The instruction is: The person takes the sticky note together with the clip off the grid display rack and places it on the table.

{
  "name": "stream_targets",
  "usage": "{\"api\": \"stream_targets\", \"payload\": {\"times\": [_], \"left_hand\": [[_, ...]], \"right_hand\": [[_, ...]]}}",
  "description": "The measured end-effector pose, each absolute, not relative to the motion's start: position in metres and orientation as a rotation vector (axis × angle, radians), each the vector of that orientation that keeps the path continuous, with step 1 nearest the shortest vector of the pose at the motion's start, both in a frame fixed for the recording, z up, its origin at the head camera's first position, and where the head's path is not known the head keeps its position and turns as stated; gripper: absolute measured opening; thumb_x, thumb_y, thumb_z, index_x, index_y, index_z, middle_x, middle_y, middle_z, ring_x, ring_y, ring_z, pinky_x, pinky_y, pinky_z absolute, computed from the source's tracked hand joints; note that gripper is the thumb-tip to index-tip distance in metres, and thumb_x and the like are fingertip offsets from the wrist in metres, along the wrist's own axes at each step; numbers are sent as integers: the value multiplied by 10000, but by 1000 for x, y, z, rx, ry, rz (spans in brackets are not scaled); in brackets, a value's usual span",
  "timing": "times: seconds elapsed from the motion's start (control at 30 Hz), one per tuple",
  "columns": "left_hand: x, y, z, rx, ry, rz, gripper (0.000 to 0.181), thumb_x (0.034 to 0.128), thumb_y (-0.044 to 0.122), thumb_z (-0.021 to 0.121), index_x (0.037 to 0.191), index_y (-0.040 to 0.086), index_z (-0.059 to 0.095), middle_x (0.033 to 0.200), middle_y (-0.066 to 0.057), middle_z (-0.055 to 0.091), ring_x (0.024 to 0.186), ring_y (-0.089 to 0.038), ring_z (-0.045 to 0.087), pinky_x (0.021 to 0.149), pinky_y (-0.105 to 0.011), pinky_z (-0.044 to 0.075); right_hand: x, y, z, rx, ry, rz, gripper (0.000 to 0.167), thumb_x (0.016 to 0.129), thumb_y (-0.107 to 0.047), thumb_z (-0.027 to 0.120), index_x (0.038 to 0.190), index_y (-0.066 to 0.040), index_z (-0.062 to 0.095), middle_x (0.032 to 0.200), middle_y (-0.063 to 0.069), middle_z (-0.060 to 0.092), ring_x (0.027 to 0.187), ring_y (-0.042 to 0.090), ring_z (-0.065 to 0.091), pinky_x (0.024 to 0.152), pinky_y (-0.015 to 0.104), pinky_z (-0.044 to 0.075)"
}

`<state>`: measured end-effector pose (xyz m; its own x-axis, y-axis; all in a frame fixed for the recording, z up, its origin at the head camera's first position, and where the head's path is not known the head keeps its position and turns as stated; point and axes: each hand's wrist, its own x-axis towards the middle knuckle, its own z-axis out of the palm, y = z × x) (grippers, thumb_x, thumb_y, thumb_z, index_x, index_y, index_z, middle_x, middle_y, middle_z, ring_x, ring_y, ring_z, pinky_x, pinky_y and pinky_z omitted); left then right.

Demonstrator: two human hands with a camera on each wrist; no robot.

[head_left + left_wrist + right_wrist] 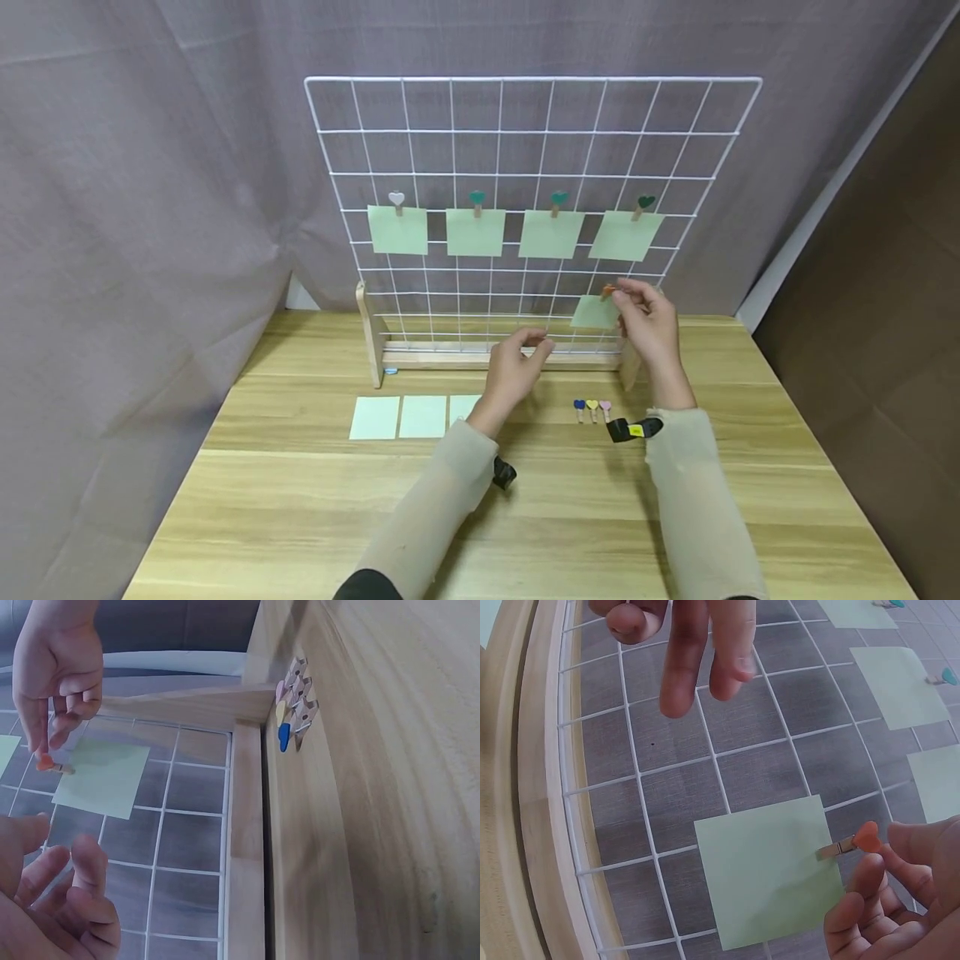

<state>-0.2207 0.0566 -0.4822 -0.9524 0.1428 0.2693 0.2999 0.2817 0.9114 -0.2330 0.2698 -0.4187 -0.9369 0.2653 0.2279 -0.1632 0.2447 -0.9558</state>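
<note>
My right hand (649, 323) is at the lower right of the white wire grid (468, 268). Its thumb and forefinger pinch the heart end of a small wooden clothespin with an orange heart (868, 837). That clothespin sits over the top edge of a pale green paper square (769, 874), which lies flat against the wires. Lower and to the left, my left hand (517, 367) hovers in front of the grid's base with loosely bent fingers and nothing in them. In the left wrist view, the left hand (56, 900) is apart from the paper.
Four green squares hang in a row above, including one (399, 230) under a white heart clothespin (397, 198). Pale paper squares (374, 417) lie on the wooden table (300, 500). Blue, yellow and pink heart clothespins (592, 406) lie near the right wooden foot (629, 367).
</note>
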Motion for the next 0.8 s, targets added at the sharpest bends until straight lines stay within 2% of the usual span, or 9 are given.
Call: {"api": "stream_targets", "payload": {"times": [0.1, 0.2, 0.3, 0.37, 0.47, 0.67, 0.73, 0.8], "left_hand": [[-222, 59, -481, -425, -2385, -1814, 326, 1048, 270, 680, 1272, 36, 716, 1161, -102, 762, 604, -147, 658, 590, -230, 565], [-226, 62, -481, -446, -2375, -1821, 328, 1041, 238, 684, 1268, 2, 707, 1151, -114, 763, 679, -219, 716, 592, -240, 579], [-229, 66, -481, -467, -2398, -1759, 320, 1033, 227, 685, 1270, 12, 711, 1147, -92, 772, 807, -222, 719, 646, -227, 553], [-231, 68, -480, -474, -2413, -1730, 307, 1034, 223, 682, 1276, 37, 715, 1156, -74, 772, 899, -175, 702, 697, -220, 537], [-233, 71, -478, -480, -2425, -1721, 290, 1036, 190, 682, 1291, 54, 712, 1167, -79, 768, 900, -177, 698, 701, -233, 544], [-239, 77, -477, -480, -2448, -1716, 298, 1038, 162, 680, 1312, 49, 700, 1202, -98, 759, 1105, -215, 704, 835, -255, 573], [-240, 78, -476, -474, -2459, -1722, 304, 1042, 161, 674, 1322, 44, 695, 1217, -108, 755, 1101, -231, 712, 833, -246, 574], [-241, 79, -474, -477, -2446, -1754, 309, 1043, 143, 667, 1329, 29, 687, 1228, -141, 747, 1014, -277, 747, 768, -238, 593]], "right_hand": [[-236, 270, -417, -94, -2183, 1754, 392, 1056, -159, 661, 1392, 39, 617, 939, -53, 606, 652, 55, 553, 567, 153, 492], [-238, 271, -417, -82, -2181, 1769, 383, 1054, -139, 660, 1382, 53, 617, 920, -57, 629, 640, 48, 560, 557, 154, 500], [-241, 271, -419, -69, -2174, 1780, 374, 1054, -119, 654, 1377, 64, 616, 909, -62, 639, 630, 44, 561, 541, 154, 492], [-241, 270, -418, -60, -2169, 1788, 361, 1053, -106, 650, 1369, 67, 622, 914, -47, 651, 626, 54, 571, 536, 159, 492], [-236, 265, -409, -41, -2176, 1800, 350, 1050, -66, 637, 1354, 105, 614, 930, -7, 673, 625, 75, 582, 535, 163, 495], [-221, 254, -385, -8, -2196, 1790, 311, 1042, -1, 606, 1312, 153, 615, 916, 29, 690, 601, 80, 569, 513, 156, 486], [-220, 253, -382, -26, -2207, 1784, 303, 1042, 5, 604, 1306, 151, 622, 913, 30, 691, 594, 75, 564, 506, 152, 480], [-221, 253, -382, -22, -2216, 1769, 294, 1043, 0, 604, 1293, 152, 631, 893, 13, 691, 592, 79, 564, 502, 162, 481]]}}
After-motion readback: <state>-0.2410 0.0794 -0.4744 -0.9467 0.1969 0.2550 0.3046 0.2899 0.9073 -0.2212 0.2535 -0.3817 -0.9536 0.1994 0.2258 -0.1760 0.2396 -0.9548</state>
